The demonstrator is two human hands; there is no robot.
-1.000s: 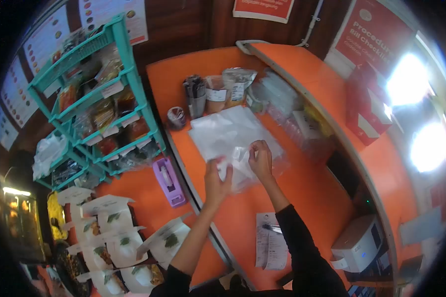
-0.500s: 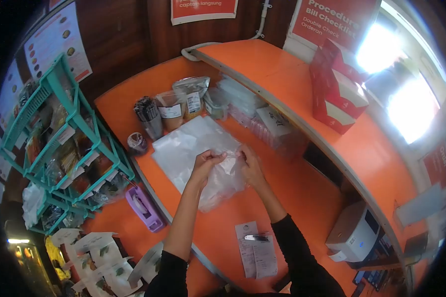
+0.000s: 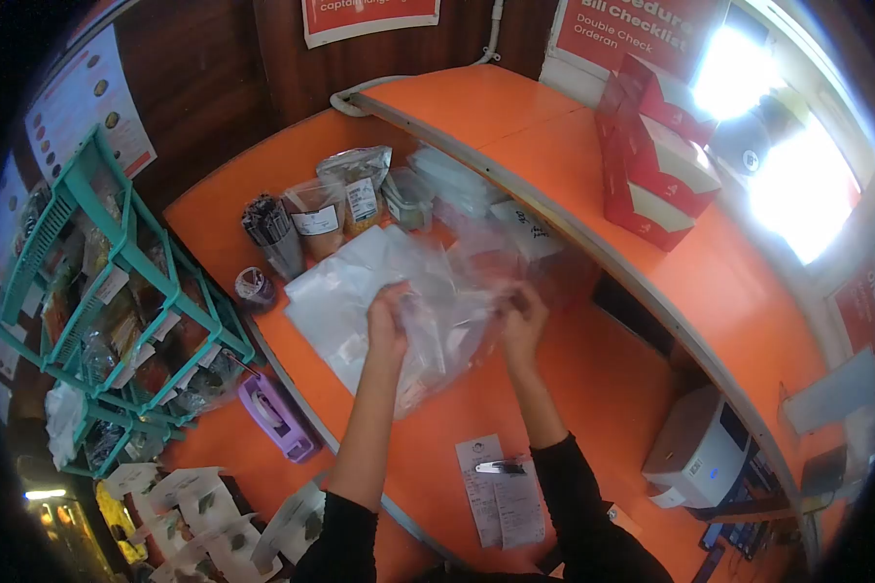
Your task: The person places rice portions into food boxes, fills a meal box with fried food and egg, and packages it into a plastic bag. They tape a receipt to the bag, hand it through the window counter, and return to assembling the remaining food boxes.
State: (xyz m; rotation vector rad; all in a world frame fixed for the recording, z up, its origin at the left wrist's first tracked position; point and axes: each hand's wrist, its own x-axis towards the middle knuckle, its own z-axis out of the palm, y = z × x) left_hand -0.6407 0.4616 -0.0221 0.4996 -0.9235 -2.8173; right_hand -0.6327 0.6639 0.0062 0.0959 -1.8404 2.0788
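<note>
A clear plastic bag point(image 3: 445, 325) is stretched between my two hands above the orange counter. My left hand point(image 3: 389, 316) grips its left side, fingers closed and partly hidden. On the opposite side, my right hand point(image 3: 522, 321) pinches the bag's edge; this hand is somewhat blurred. Beneath and behind the bag lies a stack of whitish plastic sheets or bags point(image 3: 335, 282). Two paper receipts point(image 3: 501, 500) lie on the counter in front of me, with a small metallic clip-like item point(image 3: 499, 467) across them.
Teal stacked baskets point(image 3: 131, 291) with packets and a purple tape dispenser point(image 3: 277, 418) stand at left. Pouches point(image 3: 316, 219) and a holder of dark-wrapped sticks point(image 3: 272, 233) stand at the back. A raised shelf point(image 3: 554, 146) carries red boxes point(image 3: 656, 165); a white printer point(image 3: 695, 452) sits right.
My hands have moved apart, the right one outward to the right, and the bag between them is spread wider and lifted. The view has shifted slightly.
</note>
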